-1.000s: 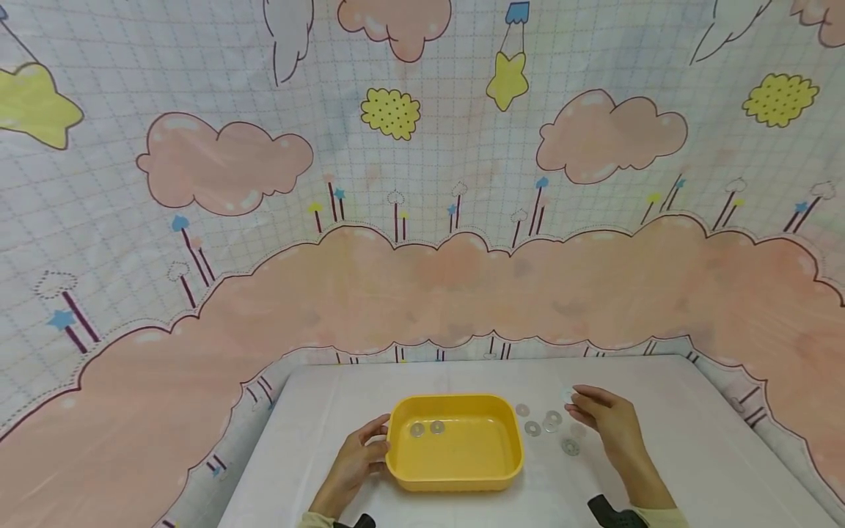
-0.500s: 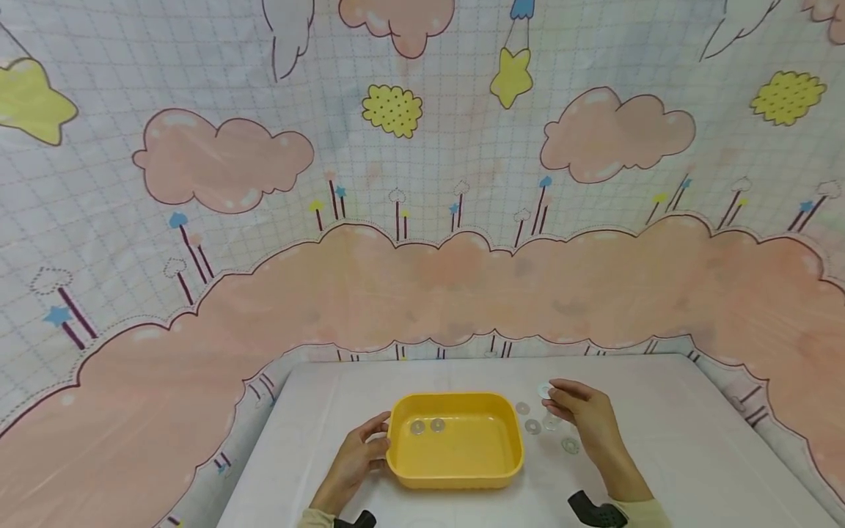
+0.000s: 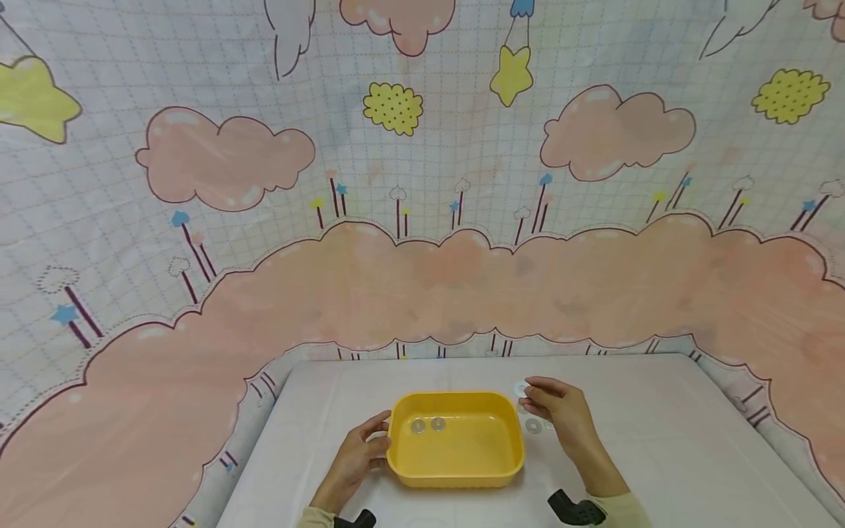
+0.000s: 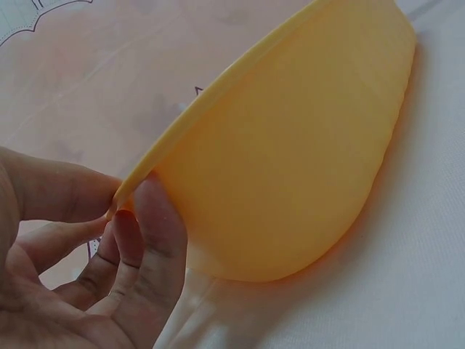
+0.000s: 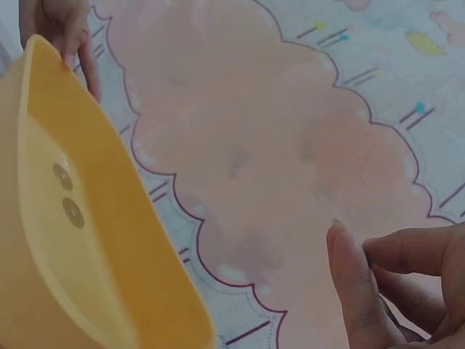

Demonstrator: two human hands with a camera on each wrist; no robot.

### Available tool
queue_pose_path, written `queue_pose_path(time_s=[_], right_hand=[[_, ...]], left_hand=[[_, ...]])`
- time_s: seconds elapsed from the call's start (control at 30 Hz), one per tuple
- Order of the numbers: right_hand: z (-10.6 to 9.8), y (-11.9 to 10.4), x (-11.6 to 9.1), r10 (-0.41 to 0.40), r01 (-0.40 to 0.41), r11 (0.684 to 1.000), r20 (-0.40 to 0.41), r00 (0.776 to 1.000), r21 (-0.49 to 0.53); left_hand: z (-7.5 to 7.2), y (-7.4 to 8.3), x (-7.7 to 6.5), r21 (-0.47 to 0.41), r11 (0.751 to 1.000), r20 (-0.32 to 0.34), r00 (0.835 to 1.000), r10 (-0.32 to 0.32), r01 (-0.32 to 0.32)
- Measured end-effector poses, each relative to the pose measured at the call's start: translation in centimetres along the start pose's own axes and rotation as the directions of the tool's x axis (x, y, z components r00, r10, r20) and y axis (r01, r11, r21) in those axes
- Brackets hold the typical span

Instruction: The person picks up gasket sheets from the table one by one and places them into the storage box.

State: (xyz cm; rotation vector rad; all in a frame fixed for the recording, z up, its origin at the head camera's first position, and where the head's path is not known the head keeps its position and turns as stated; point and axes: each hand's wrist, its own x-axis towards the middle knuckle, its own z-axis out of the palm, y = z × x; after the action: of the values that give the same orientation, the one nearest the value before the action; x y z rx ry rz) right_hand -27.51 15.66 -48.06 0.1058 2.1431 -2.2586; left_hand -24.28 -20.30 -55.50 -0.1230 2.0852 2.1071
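On the table stands a yellow rectangular tray. My left hand pinches its left rim between thumb and fingers; the left wrist view shows this grip on the tray's rim up close. Two flat metal washers lie inside the tray, toward its left end. My right hand is just off the tray's far right corner and pinches another washer between thumb and fingertips. In the right wrist view this washer is hardly visible between the fingers. More washers lie on the table beneath the right hand, partly hidden by it.
A white cloth covers the table. Behind it hangs a patterned backdrop with peach clouds and yellow stars. A black wrist strap shows on the right forearm.
My right hand has moved left with the washer, from beyond the loose washers to near the tray's far right corner. The left hand stays at the tray's rim.
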Motion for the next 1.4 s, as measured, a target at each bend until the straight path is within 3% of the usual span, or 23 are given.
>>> queue_pose_path(time_s=[0.4,0.97,1.4], right_hand=[[3.4,0.6,-0.7,-0.004,0.003,1.0,0.053,0.999,0.027],[7.3,2.6,0.5,0.028,-0.03,0.999,0.087,0.996,0.027],[9.5,4.2,0.5,0.019,-0.029,0.998,0.202,0.979,0.049]], left_hand=[[0.0,-0.5,0.2,-0.002,1.0,-0.011,1.0,0.005,-0.005],[0.1,-0.2,0.8,-0.009,1.0,-0.017,1.0,0.005,-0.005],[0.0,-0.1,0.4,0.011,1.0,-0.019,1.0,-0.004,0.004]])
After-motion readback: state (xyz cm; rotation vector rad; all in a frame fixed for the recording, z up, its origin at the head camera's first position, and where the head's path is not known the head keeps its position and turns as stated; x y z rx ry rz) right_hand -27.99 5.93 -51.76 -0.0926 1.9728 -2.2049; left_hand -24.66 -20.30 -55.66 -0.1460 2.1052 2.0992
